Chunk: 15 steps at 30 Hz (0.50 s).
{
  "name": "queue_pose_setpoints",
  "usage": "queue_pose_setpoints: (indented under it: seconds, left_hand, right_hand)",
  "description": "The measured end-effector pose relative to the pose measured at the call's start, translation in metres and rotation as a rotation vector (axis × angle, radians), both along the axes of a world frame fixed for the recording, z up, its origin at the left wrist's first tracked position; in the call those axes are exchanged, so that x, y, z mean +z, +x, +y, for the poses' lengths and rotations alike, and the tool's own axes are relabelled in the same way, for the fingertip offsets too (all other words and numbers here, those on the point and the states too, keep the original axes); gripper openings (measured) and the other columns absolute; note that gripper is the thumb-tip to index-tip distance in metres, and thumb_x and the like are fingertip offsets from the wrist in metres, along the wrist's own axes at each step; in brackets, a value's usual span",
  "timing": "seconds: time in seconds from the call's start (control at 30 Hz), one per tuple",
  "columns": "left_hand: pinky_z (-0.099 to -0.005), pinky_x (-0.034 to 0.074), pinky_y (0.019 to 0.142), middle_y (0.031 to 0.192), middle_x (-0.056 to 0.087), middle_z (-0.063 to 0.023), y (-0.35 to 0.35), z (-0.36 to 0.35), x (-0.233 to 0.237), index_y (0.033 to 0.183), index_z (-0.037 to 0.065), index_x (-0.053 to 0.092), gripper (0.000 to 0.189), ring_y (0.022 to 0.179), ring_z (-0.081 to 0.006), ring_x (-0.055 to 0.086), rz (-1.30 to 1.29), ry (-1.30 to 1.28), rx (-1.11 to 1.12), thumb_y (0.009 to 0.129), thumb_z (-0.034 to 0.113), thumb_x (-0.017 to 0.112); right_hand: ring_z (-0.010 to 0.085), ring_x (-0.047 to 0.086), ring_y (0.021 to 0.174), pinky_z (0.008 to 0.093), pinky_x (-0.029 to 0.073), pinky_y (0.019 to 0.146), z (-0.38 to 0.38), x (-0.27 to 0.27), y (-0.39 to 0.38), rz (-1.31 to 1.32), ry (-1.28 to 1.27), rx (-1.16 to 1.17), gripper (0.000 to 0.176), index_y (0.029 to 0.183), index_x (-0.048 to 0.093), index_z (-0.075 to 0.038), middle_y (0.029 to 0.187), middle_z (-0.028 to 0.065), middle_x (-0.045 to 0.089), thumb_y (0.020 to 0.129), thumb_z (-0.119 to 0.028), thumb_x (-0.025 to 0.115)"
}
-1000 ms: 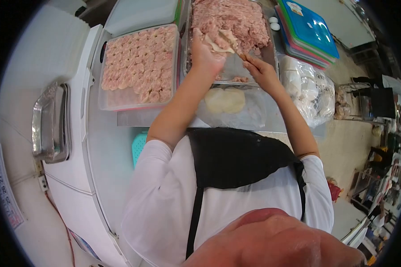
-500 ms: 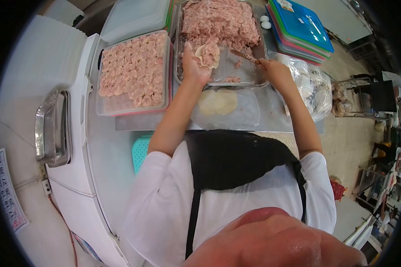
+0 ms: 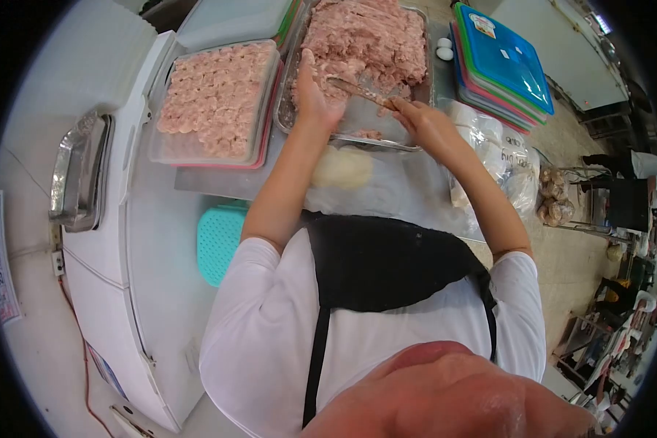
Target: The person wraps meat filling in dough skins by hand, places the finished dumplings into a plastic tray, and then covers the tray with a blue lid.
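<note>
in the head view, i have the right hand (image 3: 425, 128) closed round the knife (image 3: 358, 90), its blade at the meat (image 3: 365, 33), upper middle of the frame. the left hand (image 3: 320, 106) is by the blade tip; i can't tell whether it grips anything. a greasy handle could slip and nick it. a low left forearm could drag the wrappers (image 3: 341, 168) below the tray (image 3: 429, 77).

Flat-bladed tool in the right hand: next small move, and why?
Probably a short, light stroke of the flat-bladed tool toward the left palm. The right hand grips its handle, and its tip already points at the raised left hand, above the meat tray. I can't tell what that palm holds, so I'd go gently.
</note>
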<state>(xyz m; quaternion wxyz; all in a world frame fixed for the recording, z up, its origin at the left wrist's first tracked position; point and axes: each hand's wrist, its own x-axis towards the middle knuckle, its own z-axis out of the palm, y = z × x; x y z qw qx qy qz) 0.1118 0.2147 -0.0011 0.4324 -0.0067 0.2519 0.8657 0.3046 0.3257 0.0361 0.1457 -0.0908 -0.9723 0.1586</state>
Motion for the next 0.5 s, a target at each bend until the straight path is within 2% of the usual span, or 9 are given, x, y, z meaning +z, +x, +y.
queue_pose_setpoints:
  seconds: [0.1,0.2,0.23,0.3,0.33,0.37,0.43,0.5]
  left_hand:
    - [-0.0343,0.054,0.073,0.088,0.063,-0.0135,-0.011,-0.005,-0.007,0.115,0.005,0.052,0.033,0.090,-0.0279,0.062,-0.028,0.166,0.051,0.091,0.027,0.057]
    - [-0.0304,0.055,0.068,0.097,0.063,-0.0137,0.012,-0.012,0.024,0.126,0.006,0.046,0.047,0.093,-0.0230,0.063,0.388,-0.042,-0.052,0.084,0.013,0.065]
    - [-0.0294,0.054,0.067,0.102,0.062,-0.0144,0.013,-0.014,0.028,0.130,0.007,0.044,0.053,0.091,-0.0215,0.064,0.508,-0.102,-0.088,0.082,0.011,0.067]
    - [-0.0274,0.054,0.066,0.111,0.060,-0.0159,0.010,-0.019,0.035,0.136,0.009,0.038,0.066,0.089,-0.0183,0.065,0.747,-0.225,-0.154,0.079,0.009,0.071]
    - [-0.0271,0.053,0.066,0.112,0.060,-0.0161,0.006,-0.021,0.039,0.138,0.009,0.037,0.070,0.086,-0.0170,0.065,0.969,-0.377,-0.148,0.077,0.010,0.073]
    - [-0.0267,0.053,0.066,0.112,0.060,-0.0162,0.002,-0.025,0.041,0.139,0.010,0.036,0.074,0.083,-0.0156,0.065,1.185,-0.537,-0.141,0.076,0.012,0.074]
    - [-0.0263,0.052,0.065,0.109,0.061,-0.0151,0.001,-0.028,0.048,0.139,0.010,0.037,0.077,0.076,-0.0139,0.065,1.471,-0.724,-0.087,0.074,0.015,0.077]
    - [-0.0264,0.051,0.065,0.103,0.064,-0.0130,0.005,-0.031,0.056,0.135,0.009,0.041,0.074,0.072,-0.0136,0.064,1.563,-0.718,-0.066,0.072,0.017,0.079]
  right_hand:
    - [0.0344,0.062,0.079,0.0388,0.048,0.072,0.030,0.022,0.013,-0.016,-0.368,0.035,0.027,0.105,0.064,-0.004,0.086,0.0188,0.065,0.092,-0.026,0.054]
    - [0.0166,0.057,0.070,0.0307,0.046,0.066,0.060,0.002,0.017,-0.098,-0.479,-0.090,0.035,0.101,0.066,-0.001,0.076,0.0086,0.061,0.097,-0.030,0.049]
    - [0.0102,0.048,0.061,0.0255,0.041,0.056,0.061,-0.008,0.012,-0.133,-0.543,-0.042,0.036,0.101,0.067,-0.002,0.067,0.0020,0.053,0.097,-0.033,0.047]
    - [0.0072,0.042,0.056,0.0225,0.035,0.050,0.057,-0.004,0.011,-0.250,-0.900,-0.035,0.035,0.101,0.067,-0.004,0.063,-0.0015,0.048,0.098,-0.033,0.047]
    - [0.0057,0.039,0.053,0.0210,0.032,0.047,0.052,0.000,0.008,-0.311,-1.078,-0.027,0.035,0.100,0.068,-0.005,0.061,-0.0032,0.046,0.098,-0.034,0.047]
    - [0.0033,0.033,0.049,0.0193,0.024,0.043,0.051,0.000,0.006,-0.230,-1.113,0.001,0.033,0.101,0.068,-0.009,0.057,-0.0068,0.038,0.098,-0.035,0.047]
    - [0.0045,0.038,0.052,0.0197,0.030,0.046,0.054,0.018,0.008,-0.246,-1.019,0.019,0.033,0.104,0.068,-0.007,0.061,-0.0053,0.044,0.097,-0.033,0.050]
    - [0.0068,0.045,0.058,0.0212,0.037,0.052,0.054,0.023,0.010,-0.190,-0.875,0.068,0.032,0.108,0.066,-0.004,0.066,-0.0016,0.051,0.096,-0.030,0.053]
